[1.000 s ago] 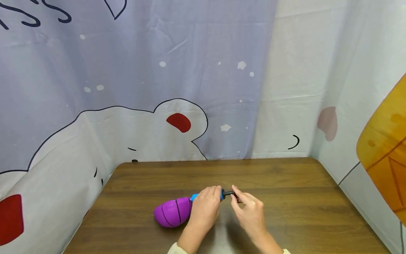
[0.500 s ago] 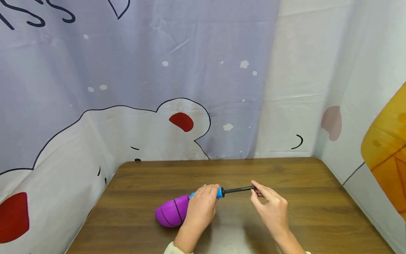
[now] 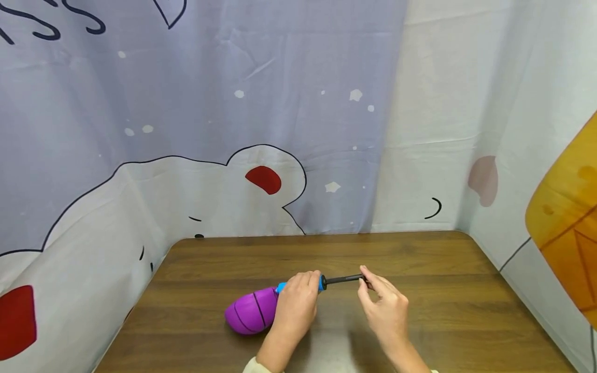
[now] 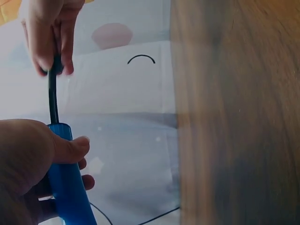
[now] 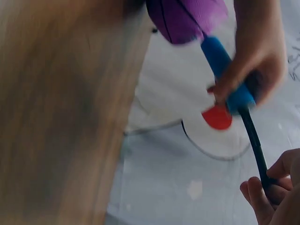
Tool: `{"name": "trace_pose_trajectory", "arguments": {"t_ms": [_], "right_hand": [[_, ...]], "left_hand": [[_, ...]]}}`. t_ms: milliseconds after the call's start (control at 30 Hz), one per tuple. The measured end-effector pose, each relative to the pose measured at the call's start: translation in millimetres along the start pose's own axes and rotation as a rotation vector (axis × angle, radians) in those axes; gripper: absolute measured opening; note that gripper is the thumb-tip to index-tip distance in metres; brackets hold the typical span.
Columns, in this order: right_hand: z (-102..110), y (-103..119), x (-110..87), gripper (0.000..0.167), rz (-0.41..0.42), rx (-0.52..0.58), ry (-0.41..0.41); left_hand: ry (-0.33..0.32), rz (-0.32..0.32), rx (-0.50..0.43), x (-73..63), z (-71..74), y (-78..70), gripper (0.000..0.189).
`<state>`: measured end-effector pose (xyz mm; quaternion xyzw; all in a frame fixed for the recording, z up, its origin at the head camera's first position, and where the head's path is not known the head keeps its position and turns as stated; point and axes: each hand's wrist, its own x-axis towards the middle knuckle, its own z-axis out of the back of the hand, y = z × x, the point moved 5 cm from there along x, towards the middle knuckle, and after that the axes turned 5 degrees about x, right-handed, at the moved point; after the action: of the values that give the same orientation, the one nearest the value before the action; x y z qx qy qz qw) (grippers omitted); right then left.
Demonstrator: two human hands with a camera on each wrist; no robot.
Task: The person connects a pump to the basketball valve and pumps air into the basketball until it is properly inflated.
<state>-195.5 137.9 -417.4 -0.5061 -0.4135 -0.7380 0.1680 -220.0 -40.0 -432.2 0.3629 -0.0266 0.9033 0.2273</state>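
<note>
My left hand (image 3: 297, 300) grips the blue barrel of a hand pump (image 4: 70, 187), fingers wrapped round it. At the barrel's left end hangs a purple balloon (image 3: 251, 312) with dark lines across it, partly inflated and fitted to the nozzle. The pump's black rod (image 3: 342, 280) sticks out to the right of the barrel. My right hand (image 3: 386, 305) pinches the rod's outer end between thumb and fingers. In the right wrist view the balloon, barrel and rod form one slanting line. Part of the barrel is hidden under my left hand.
A brown wooden table (image 3: 420, 254) lies under the hands. Behind it and along both sides hangs a printed cloth (image 3: 336, 155) with bear shapes, meeting the table's edges.
My right hand first drew the rod far out to the right, then pushed it partway back in. My left hand keeps its grip on the barrel, and the balloon stays attached.
</note>
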Motion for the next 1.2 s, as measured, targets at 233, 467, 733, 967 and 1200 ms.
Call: {"name": "trace_pose_trajectory", "arguments": {"t_ms": [233,467,733,967,1200], "right_hand": [[-30,14,-19.9,0.034,0.029,0.102,0.082],[-28,9,-14.7,0.034,0.056,0.129,0.077],[11,-7,9.5,0.039,0.039,-0.002,-0.014],[17,-9,13.7,0.036,0.049,-0.037,-0.048],[-7,5,-0.6,0.036,0.081,0.004,-0.022]], "left_hand": [[-0.030,-0.030,0.032,-0.2,-2.1,-7.7,0.045],[0.007,-0.017,-0.025,-1.9,-2.7,-0.9,0.045],[0.054,0.000,-0.045,-0.4,0.3,7.5,0.047],[0.016,0.000,-0.043,0.6,3.0,6.9,0.048],[-0.036,-0.014,-0.027,0.3,0.6,-0.4,0.046]]}}
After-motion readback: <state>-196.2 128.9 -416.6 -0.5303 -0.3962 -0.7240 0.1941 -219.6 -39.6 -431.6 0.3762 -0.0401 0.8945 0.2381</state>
